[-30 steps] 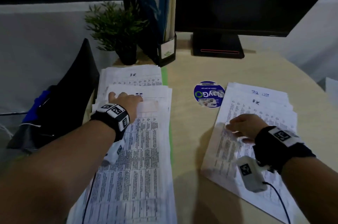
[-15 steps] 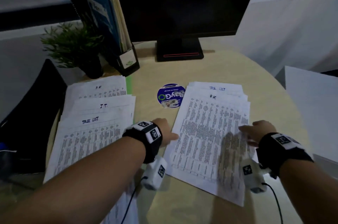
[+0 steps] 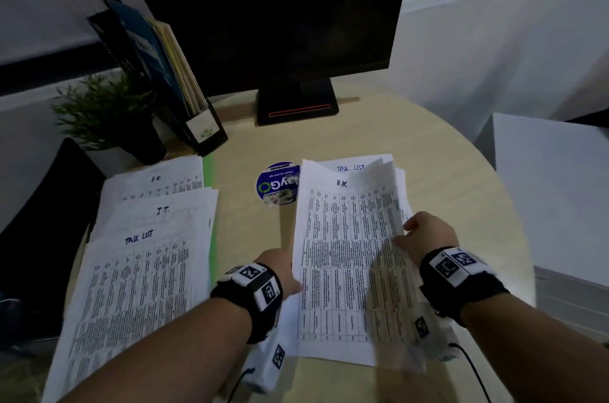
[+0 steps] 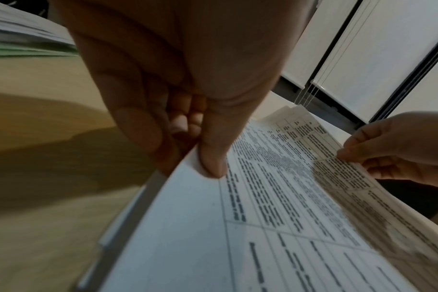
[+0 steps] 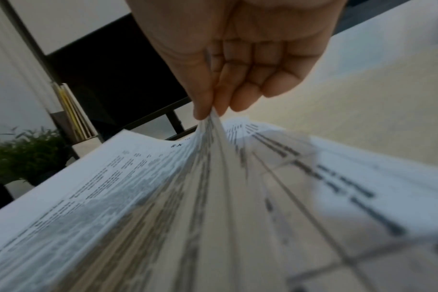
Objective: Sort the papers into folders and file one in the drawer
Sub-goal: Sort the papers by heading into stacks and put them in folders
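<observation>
With left hand [image 4: 187, 110] and right hand [image 5: 240, 65] fingers pinching opposite edges of the white printed-table paper stack [image 3: 346, 257], loose lower sheets could slide out onto the pale wooden desk [image 3: 428, 145].

Printed sheet headed "H.K" [image 3: 342, 257] tops the right-hand pile, edges lifted; fanned paper pile [image 3: 138, 271] lies left.

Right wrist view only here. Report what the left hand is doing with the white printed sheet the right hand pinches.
Observer: The left hand pinches the left edge of the white printed sheet headed H.K, thumb on top.
Operator: Say what lies under it.
Observer: More white sheets; the one showing at the far end is headed TASK LIST.
Operator: Describe the pale wooden desk's left side.
Observer: Three overlapping paper piles on a green folder.
</observation>
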The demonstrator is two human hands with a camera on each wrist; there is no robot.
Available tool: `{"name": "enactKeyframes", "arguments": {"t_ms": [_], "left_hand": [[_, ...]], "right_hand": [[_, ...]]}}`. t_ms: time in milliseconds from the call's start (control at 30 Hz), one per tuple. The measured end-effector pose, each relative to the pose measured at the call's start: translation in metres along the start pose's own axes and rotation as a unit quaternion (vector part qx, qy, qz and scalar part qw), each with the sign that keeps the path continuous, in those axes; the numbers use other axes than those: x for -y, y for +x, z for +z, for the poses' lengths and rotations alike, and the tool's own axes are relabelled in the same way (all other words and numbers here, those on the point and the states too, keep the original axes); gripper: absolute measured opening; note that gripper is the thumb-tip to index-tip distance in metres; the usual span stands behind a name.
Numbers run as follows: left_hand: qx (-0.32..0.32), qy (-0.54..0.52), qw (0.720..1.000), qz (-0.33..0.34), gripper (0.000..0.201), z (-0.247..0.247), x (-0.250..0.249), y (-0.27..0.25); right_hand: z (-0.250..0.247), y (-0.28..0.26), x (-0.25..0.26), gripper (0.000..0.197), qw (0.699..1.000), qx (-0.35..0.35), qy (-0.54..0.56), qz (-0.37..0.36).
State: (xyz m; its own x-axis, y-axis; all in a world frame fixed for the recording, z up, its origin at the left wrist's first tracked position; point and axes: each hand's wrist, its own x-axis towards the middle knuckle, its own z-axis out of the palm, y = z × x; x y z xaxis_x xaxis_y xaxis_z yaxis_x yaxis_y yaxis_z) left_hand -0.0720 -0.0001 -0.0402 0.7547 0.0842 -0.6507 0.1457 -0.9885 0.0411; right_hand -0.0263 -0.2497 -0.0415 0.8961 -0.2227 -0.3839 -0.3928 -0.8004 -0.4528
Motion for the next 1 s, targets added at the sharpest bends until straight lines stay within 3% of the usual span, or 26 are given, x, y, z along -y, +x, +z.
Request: {"name": "enactKeyframes", "arguments": {"t_ms": [100,167,200,267,300,367,400,500,567,633,667,767,833,900,1000], "left_hand": [[0.010,0.003,1.000,-0.014,0.039,0.005,0.001,-0.006],[-0.056,-0.007,0.998,-0.032,0.037,0.002,-0.001,-0.013],[-0.108,-0.010,0.994,-0.033,0.045,0.001,-0.003,-0.016],[-0.176,-0.052,0.983,0.024,0.063,-0.001,-0.016,-0.019],[-0.179,-0.090,0.977,0.070,0.065,-0.002,-0.025,-0.021],[-0.138,-0.178,0.966,0.126,0.061,-0.003,-0.047,-0.024],[-0.118,-0.228,0.957,0.132,0.060,-0.003,-0.057,-0.024],[-0.092,-0.401,0.905,0.105,0.055,-0.003,-0.081,-0.016],[-0.065,-0.490,0.865,0.086,0.047,-0.004,-0.091,-0.012],[-0.038,-0.552,0.830,0.070,0.031,-0.004,-0.093,-0.011],[-0.033,-0.557,0.827,0.063,0.029,-0.003,-0.091,-0.010],[-0.037,-0.480,0.876,0.012,0.034,0.010,-0.075,-0.003],[-0.054,-0.461,0.885,-0.038,0.032,0.021,-0.062,0.001],[-0.074,-0.475,0.875,-0.053,0.034,0.028,-0.054,0.002],[-0.112,-0.536,0.836,-0.044,0.056,0.033,-0.051,0.003]], "right_hand": [[-0.006,-0.003,0.001,0.009,0.998,-0.001,-0.056,-0.036],[-0.009,-0.002,0.000,0.012,0.996,0.016,-0.070,-0.052],[-0.010,-0.002,-0.001,0.018,0.996,0.024,-0.072,-0.056],[-0.010,-0.001,-0.002,0.020,0.996,0.043,-0.054,-0.059],[-0.009,-0.003,-0.003,0.016,0.996,0.054,-0.035,-0.062],[-0.004,-0.006,-0.003,0.011,0.994,0.075,0.059,-0.059],[0.000,-0.010,-0.003,0.017,0.985,0.093,0.134,-0.051],[0.009,-0.025,0.002,0.032,0.914,0.156,0.373,-0.040],[0.013,-0.034,0.007,0.033,0.880,0.203,0.426,-0.050],[0.017,-0.037,0.009,0.031,0.874,0.226,0.425,-0.064],[0.018,-0.039,0.007,0.030,0.877,0.231,0.416,-0.065],[0.019,-0.038,0.000,0.033,0.897,0.233,0.373,-0.046],[0.016,-0.032,-0.004,0.030,0.937,0.191,0.291,-0.038],[0.009,-0.024,-0.010,0.024,0.976,0.136,0.167,-0.027],[0.000,-0.021,-0.017,0.030,0.979,0.162,0.123,0.011]]}}
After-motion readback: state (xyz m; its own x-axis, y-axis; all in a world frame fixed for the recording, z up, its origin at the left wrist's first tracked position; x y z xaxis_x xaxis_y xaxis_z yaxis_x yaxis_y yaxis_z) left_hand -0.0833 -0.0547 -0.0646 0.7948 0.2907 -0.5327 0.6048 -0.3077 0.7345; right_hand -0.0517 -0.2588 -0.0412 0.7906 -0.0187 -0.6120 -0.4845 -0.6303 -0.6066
